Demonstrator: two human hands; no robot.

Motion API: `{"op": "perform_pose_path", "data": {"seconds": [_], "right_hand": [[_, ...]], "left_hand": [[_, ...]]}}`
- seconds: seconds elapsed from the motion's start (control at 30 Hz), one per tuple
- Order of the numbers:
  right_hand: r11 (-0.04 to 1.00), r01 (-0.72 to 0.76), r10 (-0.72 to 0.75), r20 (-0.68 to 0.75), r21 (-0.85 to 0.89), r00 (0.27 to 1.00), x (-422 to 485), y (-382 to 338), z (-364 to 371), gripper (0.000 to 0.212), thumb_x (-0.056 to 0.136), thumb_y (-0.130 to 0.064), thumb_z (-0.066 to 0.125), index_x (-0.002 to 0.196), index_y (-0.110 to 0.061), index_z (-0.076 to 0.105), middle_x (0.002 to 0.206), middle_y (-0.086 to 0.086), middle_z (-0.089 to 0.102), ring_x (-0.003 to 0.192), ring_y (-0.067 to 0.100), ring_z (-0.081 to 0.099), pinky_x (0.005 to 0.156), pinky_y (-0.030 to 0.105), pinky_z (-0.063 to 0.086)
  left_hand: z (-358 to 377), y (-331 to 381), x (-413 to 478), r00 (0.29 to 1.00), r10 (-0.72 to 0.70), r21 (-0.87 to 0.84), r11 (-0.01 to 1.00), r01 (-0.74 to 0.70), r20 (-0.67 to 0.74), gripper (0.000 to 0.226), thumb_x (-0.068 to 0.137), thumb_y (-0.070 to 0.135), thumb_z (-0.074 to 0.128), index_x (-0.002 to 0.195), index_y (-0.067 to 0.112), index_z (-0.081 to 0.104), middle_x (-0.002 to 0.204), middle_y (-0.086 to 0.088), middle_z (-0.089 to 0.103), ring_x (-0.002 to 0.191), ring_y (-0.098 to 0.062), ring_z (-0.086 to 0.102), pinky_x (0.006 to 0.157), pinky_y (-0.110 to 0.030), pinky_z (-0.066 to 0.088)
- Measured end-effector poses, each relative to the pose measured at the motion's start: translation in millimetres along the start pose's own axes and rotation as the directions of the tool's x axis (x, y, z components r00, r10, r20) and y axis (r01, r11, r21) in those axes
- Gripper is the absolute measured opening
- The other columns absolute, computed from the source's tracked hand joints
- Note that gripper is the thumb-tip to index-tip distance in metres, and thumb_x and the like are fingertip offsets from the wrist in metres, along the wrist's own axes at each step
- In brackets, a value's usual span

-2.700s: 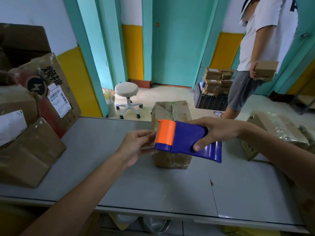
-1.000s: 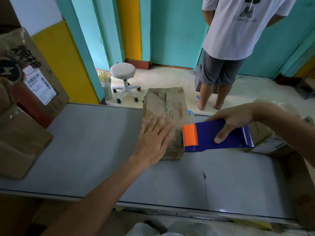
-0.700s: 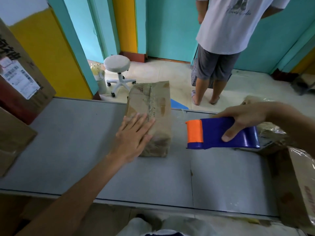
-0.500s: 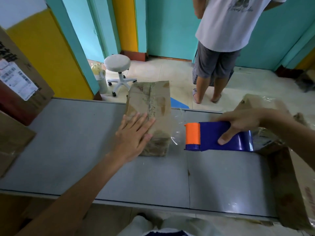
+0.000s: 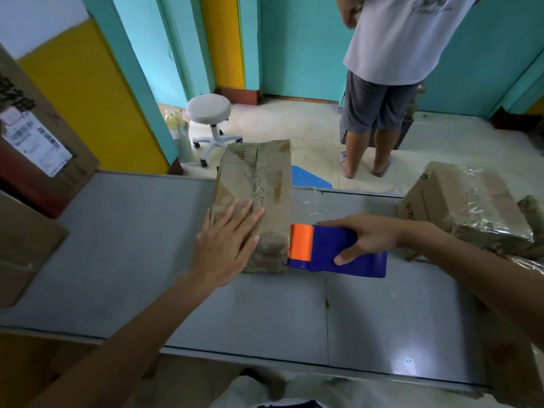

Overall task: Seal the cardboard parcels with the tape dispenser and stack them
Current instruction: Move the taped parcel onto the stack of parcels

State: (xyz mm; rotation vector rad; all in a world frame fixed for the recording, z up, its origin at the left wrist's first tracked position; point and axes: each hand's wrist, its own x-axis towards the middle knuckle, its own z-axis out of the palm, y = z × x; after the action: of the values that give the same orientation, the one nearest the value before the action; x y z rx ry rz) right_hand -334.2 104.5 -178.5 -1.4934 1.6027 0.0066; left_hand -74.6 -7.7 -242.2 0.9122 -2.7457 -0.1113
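A long brown cardboard parcel [image 5: 259,178], wrapped in clear tape, lies on the grey table [image 5: 132,231] pointing away from me. My left hand [image 5: 226,245] lies flat on its near left top with fingers spread. My right hand [image 5: 362,235] grips a blue tape dispenser [image 5: 347,254] with an orange front. The orange end touches the parcel's near right side. A strip of clear tape runs from the dispenser back along that side.
A taped parcel [image 5: 468,207] sits at the right of the table. Large cardboard boxes [image 5: 38,142] stand at the left. Beyond the table a person [image 5: 391,69] stands on the tiled floor, with a white stool [image 5: 210,113] to the left.
The dispenser has moved left and down until its orange end meets the parcel's right side. My left hand stays flat on the parcel's top.
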Motion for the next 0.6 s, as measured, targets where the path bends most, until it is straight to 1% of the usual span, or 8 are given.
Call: {"op": "perform_pose_path", "data": {"seconds": [0.13, 0.27, 0.3, 0.37, 0.43, 0.5, 0.57, 0.6], "right_hand": [[0.948, -0.033, -0.017, -0.154, -0.316, 0.988, -0.7, -1.0, 3.3, 0.08, 0.085, -0.042, 0.065, 0.148, -0.033, 0.017, 0.125, -0.001, 0.057, 0.094, 0.011, 0.05, 0.09, 0.033, 0.045], [0.855, -0.264, 0.13, -0.309, -0.446, 0.942, 5.4, 7.3, 8.3, 0.078, 0.086, -0.046, 0.061, 0.148, -0.026, 0.017, 0.128, 0.006, 0.055, 0.107, 0.024, 0.055, 0.078, 0.03, 0.043], [0.843, -0.326, 0.172, -0.36, -0.427, 0.917, 5.7, 14.0, 10.7, 0.076, 0.086, -0.045, 0.061, 0.146, -0.025, 0.019, 0.127, 0.007, 0.056, 0.107, 0.025, 0.056, 0.077, 0.031, 0.045], [0.928, -0.333, 0.223, -0.465, -0.167, 0.856, 4.7, 22.4, 10.5, 0.077, 0.084, -0.043, 0.065, 0.145, -0.026, 0.021, 0.129, 0.008, 0.056, 0.106, 0.027, 0.057, 0.077, 0.033, 0.048], [0.98, -0.182, 0.196, -0.595, 0.084, 0.779, 8.1, 17.3, 7.7, 0.079, 0.083, -0.04, 0.067, 0.145, -0.025, 0.022, 0.131, 0.008, 0.055, 0.108, 0.028, 0.057, 0.077, 0.034, 0.048], [0.986, -0.07, 0.158, -0.738, 0.149, 0.656, 16.4, 2.1, 9.4, 0.081, 0.082, -0.039, 0.068, 0.146, -0.025, 0.02, 0.13, 0.007, 0.054, 0.109, 0.03, 0.056, 0.078, 0.036, 0.048], [0.979, 0.015, 0.164, -0.835, 0.202, 0.525, 26.7, -13.9, 19.3, 0.083, 0.081, -0.04, 0.069, 0.146, -0.026, 0.018, 0.129, 0.006, 0.056, 0.109, 0.03, 0.056, 0.08, 0.038, 0.049], [0.967, 0.061, 0.188, -0.858, 0.246, 0.478, 31.6, -20.6, 27.1, 0.085, 0.081, -0.041, 0.069, 0.147, -0.026, 0.016, 0.129, 0.006, 0.055, 0.11, 0.029, 0.056, 0.082, 0.04, 0.05]], "left_hand": [[-1.4, -3.0, 7.5, 0.999, -0.017, 0.0, 1.0, 0.017, 0.039, 0.054, 0.097, 0.049, 0.015, 0.138, 0.026, 0.042, 0.141, 0.0, 0.047, 0.133, -0.023, 0.04, 0.099, -0.058, 0.038], [-6.9, -0.5, 10.3, 0.996, -0.006, -0.029, 1.0, 0.008, 0.09, 0.061, 0.094, 0.055, 0.011, 0.142, 0.027, 0.035, 0.147, 0.0, 0.039, 0.137, -0.024, 0.033, 0.102, -0.06, 0.033], [-5.2, -1.6, 8.3, 0.997, 0.008, -0.056, 0.998, -0.004, 0.078, 0.065, 0.091, 0.061, 0.008, 0.144, 0.03, 0.029, 0.15, 0.002, 0.033, 0.14, -0.022, 0.026, 0.107, -0.059, 0.027], [-7.0, -4.1, 7.5, 0.999, 0.01, -0.247, 0.969, 0.002, 0.047, 0.063, 0.086, 0.068, 0.013, 0.142, 0.037, 0.018, 0.153, 0.005, 0.024, 0.143, -0.015, 0.014, 0.114, -0.051, 0.014], [-21.1, -6.8, 10.2, 0.994, -0.112, -0.606, 0.789, 0.099, 0.016, 0.046, 0.092, 0.05, 0.043, 0.134, 0.04, 0.029, 0.151, 0.006, 0.026, 0.14, -0.006, 0.013, 0.116, -0.037, 0.013], [-31.9, -15.7, 15.2, 0.96, -0.279, -0.783, 0.604, 0.15, -0.031, 0.039, 0.092, 0.027, 0.057, 0.128, 0.036, 0.046, 0.147, 0.014, 0.029, 0.138, 0.0, 0.018, 0.113, -0.027, 0.019], [-35.0, -26.0, 12.0, 0.95, -0.284, -0.717, 0.688, 0.109, -0.128, 0.039, 0.091, 0.03, 0.056, 0.13, 0.033, 0.049, 0.144, 0.019, 0.028, 0.137, 0.002, 0.018, 0.111, -0.025, 0.017], [-33.1, -30.6, 6.8, 0.964, -0.207, -0.647, 0.761, 0.05, -0.169, 0.042, 0.093, 0.038, 0.051, 0.134, 0.032, 0.044, 0.146, 0.016, 0.026, 0.137, 0.004, 0.015, 0.111, -0.023, 0.014]]}}
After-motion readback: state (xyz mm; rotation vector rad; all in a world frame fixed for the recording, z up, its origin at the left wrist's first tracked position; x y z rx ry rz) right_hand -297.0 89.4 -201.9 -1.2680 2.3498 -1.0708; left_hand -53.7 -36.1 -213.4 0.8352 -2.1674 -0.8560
